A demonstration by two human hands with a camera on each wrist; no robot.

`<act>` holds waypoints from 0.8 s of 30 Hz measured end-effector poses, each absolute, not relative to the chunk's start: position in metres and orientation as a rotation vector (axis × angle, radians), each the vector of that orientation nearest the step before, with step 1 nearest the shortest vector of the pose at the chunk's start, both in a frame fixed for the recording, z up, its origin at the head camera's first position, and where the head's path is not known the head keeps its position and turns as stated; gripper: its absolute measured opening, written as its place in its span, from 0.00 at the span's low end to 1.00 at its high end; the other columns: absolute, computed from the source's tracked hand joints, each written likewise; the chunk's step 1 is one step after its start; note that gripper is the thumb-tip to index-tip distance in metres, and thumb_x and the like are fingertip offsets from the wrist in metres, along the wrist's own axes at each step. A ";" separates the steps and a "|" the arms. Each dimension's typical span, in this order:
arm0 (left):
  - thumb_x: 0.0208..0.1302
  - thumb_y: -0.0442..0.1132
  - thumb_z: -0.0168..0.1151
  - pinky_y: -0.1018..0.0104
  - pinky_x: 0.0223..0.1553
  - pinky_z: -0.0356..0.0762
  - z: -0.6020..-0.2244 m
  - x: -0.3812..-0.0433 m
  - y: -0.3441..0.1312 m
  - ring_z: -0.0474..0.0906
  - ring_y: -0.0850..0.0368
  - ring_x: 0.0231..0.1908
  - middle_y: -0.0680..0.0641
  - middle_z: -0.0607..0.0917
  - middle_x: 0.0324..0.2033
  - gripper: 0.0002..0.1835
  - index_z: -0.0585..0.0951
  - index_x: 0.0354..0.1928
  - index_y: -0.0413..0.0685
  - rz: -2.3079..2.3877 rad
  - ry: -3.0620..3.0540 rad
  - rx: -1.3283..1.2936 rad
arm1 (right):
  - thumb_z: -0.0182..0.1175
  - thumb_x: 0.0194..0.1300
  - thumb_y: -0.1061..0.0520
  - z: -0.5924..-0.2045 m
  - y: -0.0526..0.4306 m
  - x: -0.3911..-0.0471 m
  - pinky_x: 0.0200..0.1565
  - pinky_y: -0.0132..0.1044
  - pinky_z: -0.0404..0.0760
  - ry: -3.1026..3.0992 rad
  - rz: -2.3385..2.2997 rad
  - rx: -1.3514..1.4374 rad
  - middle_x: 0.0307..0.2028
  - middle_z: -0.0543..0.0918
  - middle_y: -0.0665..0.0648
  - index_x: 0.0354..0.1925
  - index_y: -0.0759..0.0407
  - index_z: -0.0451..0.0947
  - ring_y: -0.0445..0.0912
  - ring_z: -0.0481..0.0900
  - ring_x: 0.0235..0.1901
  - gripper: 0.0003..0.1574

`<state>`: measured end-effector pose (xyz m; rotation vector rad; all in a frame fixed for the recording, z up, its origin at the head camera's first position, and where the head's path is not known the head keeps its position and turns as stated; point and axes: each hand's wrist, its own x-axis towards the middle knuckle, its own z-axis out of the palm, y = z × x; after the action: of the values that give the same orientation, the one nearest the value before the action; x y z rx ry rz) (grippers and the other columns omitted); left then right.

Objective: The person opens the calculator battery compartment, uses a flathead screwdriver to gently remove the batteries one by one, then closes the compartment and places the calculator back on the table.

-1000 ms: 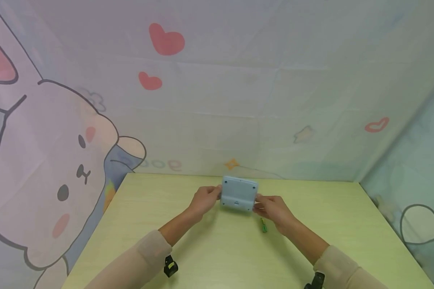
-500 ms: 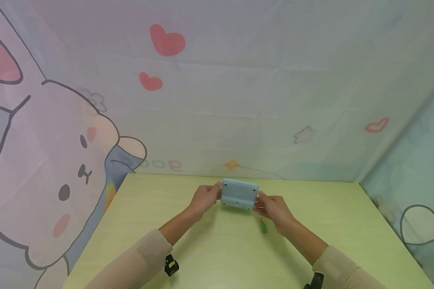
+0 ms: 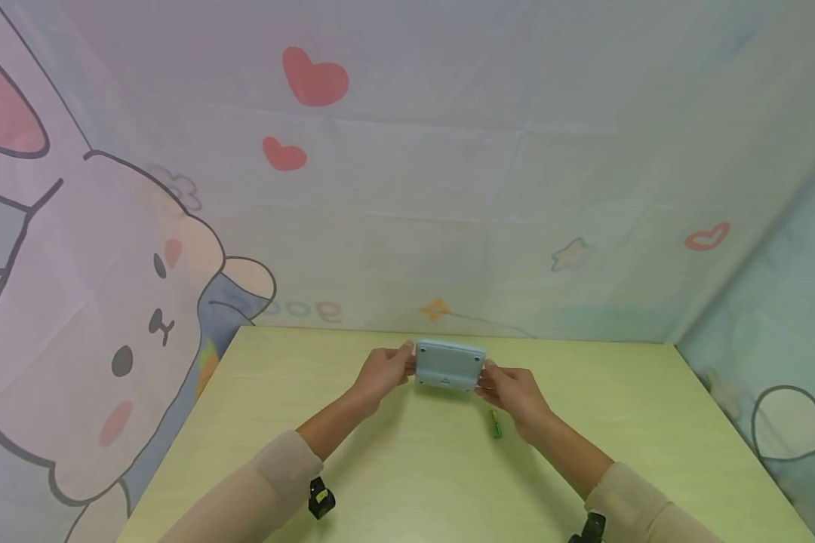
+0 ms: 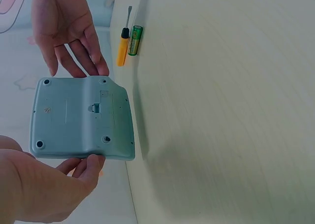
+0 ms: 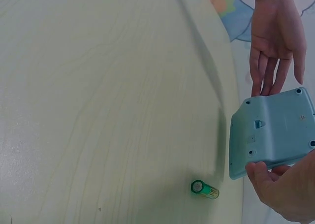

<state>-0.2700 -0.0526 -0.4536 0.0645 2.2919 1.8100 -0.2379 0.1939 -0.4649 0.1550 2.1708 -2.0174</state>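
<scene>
A light blue calculator point(image 3: 450, 365) is held up above the table, its underside towards me, with screw holes near the corners and a small latch point(image 4: 96, 108). My left hand point(image 3: 383, 372) grips its left edge; my right hand point(image 3: 516, 394) grips the right edge. Its front face is hidden. On the table below my right hand lies a green battery point(image 3: 496, 425), which the left wrist view shows beside a screwdriver point(image 4: 123, 48) with a yellow handle.
A pale wooden table point(image 3: 407, 475) stretches under both arms. Behind its far edge hangs a printed cloth point(image 3: 407, 181) with hearts and a cartoon rabbit point(image 3: 129, 317).
The calculator has tilted a little, so its underside looks shorter in the head view. Both hands have stayed at its edges, and the battery has not moved.
</scene>
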 end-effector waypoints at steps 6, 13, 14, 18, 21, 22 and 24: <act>0.76 0.56 0.48 0.58 0.55 0.78 -0.457 -0.271 -0.052 0.80 0.45 0.56 0.38 0.83 0.53 0.31 0.77 0.59 0.30 1.851 2.254 0.035 | 0.46 0.80 0.49 -0.466 0.193 -0.238 0.62 0.48 0.72 2.151 -2.045 0.159 0.58 0.77 0.73 0.60 0.78 0.72 0.63 0.76 0.59 0.32; 0.76 0.56 0.49 0.58 0.55 0.78 -0.461 -0.273 -0.051 0.80 0.45 0.55 0.38 0.83 0.54 0.33 0.76 0.60 0.29 1.867 2.238 0.002 | 0.48 0.79 0.48 -0.468 0.192 -0.238 0.61 0.46 0.74 2.139 -2.071 0.173 0.59 0.76 0.73 0.61 0.78 0.71 0.62 0.76 0.60 0.33; 0.75 0.56 0.50 0.58 0.55 0.78 -0.462 -0.273 -0.051 0.80 0.45 0.55 0.37 0.83 0.54 0.33 0.76 0.60 0.29 1.868 2.238 -0.004 | 0.48 0.79 0.48 -0.469 0.192 -0.238 0.61 0.46 0.74 2.139 -2.069 0.168 0.59 0.76 0.73 0.61 0.77 0.70 0.62 0.75 0.60 0.33; 0.75 0.57 0.50 0.58 0.55 0.78 -0.464 -0.274 -0.052 0.80 0.43 0.55 0.36 0.82 0.54 0.34 0.75 0.61 0.28 1.893 2.214 -0.035 | 0.49 0.78 0.47 -0.468 0.192 -0.238 0.61 0.47 0.73 2.155 -2.053 0.155 0.60 0.76 0.73 0.62 0.76 0.70 0.62 0.76 0.60 0.33; 0.75 0.58 0.50 0.57 0.57 0.77 -0.465 -0.275 -0.051 0.80 0.42 0.55 0.36 0.82 0.55 0.35 0.74 0.62 0.29 1.907 2.198 -0.058 | 0.49 0.78 0.48 -0.469 0.192 -0.238 0.61 0.47 0.74 2.169 -2.052 0.155 0.60 0.76 0.72 0.62 0.76 0.70 0.61 0.76 0.60 0.32; 0.75 0.59 0.50 0.57 0.57 0.76 -0.465 -0.275 -0.051 0.80 0.43 0.55 0.37 0.82 0.55 0.36 0.74 0.62 0.29 1.906 2.201 -0.060 | 0.49 0.78 0.48 -0.470 0.191 -0.238 0.60 0.47 0.74 2.173 -2.053 0.154 0.60 0.76 0.72 0.62 0.76 0.70 0.60 0.76 0.60 0.32; 0.74 0.59 0.49 0.55 0.59 0.75 -0.466 -0.275 -0.051 0.80 0.44 0.55 0.37 0.82 0.55 0.36 0.75 0.62 0.29 1.906 2.210 -0.056 | 0.49 0.78 0.49 -0.472 0.191 -0.239 0.60 0.46 0.74 2.179 -2.057 0.158 0.60 0.76 0.72 0.62 0.76 0.71 0.60 0.76 0.61 0.31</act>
<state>-0.2746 -0.0507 -0.4656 -0.0559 2.2100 1.9062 -0.2392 0.1911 -0.4717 0.1581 2.1791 -2.0574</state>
